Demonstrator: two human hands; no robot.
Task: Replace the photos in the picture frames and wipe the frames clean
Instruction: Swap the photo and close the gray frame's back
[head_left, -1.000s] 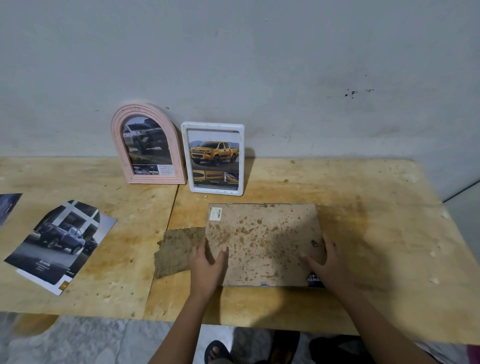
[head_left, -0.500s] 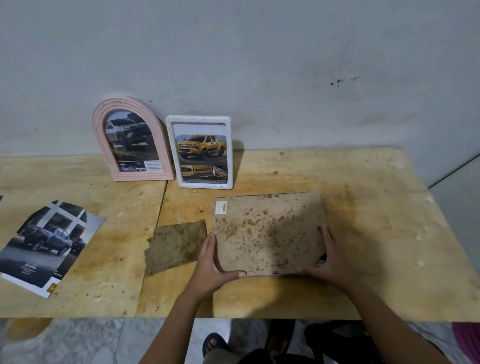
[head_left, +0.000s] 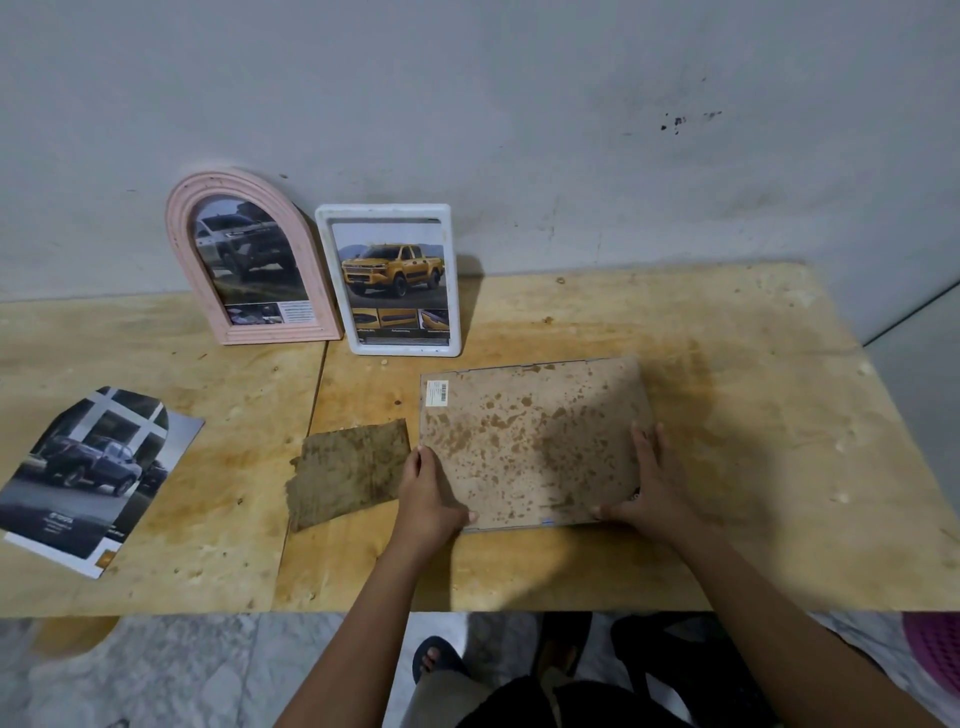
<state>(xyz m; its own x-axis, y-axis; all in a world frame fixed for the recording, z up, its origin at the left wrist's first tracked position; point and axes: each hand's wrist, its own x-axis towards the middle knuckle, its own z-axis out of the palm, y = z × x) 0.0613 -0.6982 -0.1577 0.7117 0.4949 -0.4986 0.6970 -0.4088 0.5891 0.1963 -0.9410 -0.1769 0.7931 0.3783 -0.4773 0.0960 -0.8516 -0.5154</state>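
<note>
A rectangular picture frame is face down near the table's front, showing its stained brown backing board. My left hand grips its near left corner, thumb on the backing. My right hand grips the near right corner, fingers along the right edge. The frame's near edge looks slightly raised off the table. A brown wiping cloth lies flat just left of the frame. Against the wall stand a pink arched frame and a white frame, each with a truck photo.
A loose truck photo lies on the wooden table at the left. The grey wall rises behind the frames. The table's front edge is close to my body; tiled floor and my sandalled foot show below.
Both hands shifted from resting on the backing to gripping the frame's near corners. The frame has slid and turned slightly, away from the cloth.
</note>
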